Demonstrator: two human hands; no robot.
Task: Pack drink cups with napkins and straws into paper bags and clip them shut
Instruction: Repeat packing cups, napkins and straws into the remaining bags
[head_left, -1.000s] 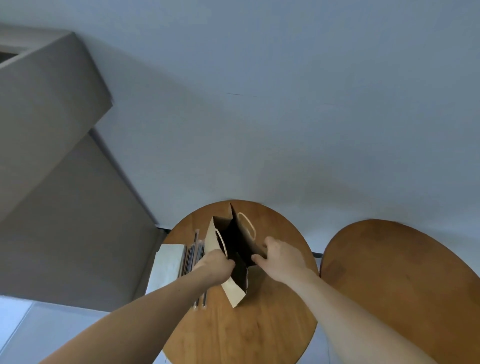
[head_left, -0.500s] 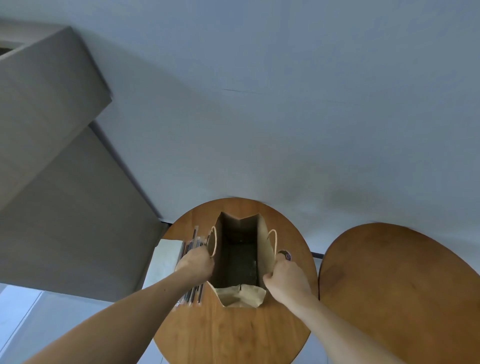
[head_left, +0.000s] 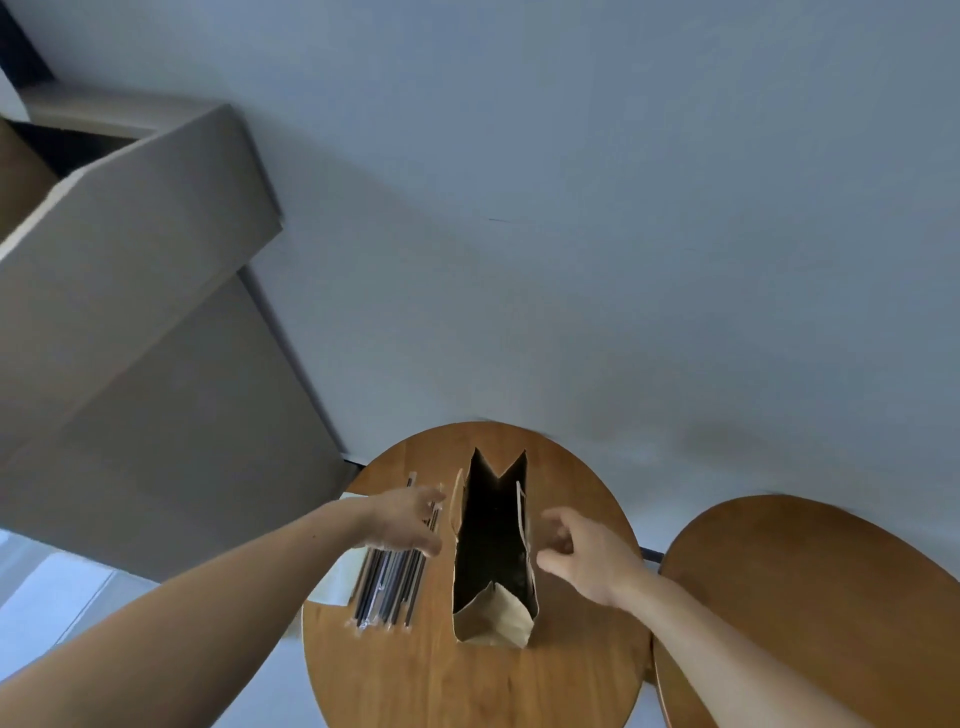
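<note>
Bag (head_left: 493, 621) stands open at lower centre, apparently empty. Our left hand (head_left: 410, 522) and right hand (head_left: 587, 556) flank it, fingers loose, holding nothing. Straws (head_left: 387, 592) lie just left; packing and clipping remain, we judge.

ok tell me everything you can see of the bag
The bag is tan kraft paper, standing upright on the round wooden table with its mouth spread wide. The end gussets fold inward, the near one crumpled. A thin loop handle hangs on each long side. The inside is dark, so contents cannot be told. Neither hand grips it: the left hand hovers over the straws beside it, and the right hand is close by its other side.
</note>
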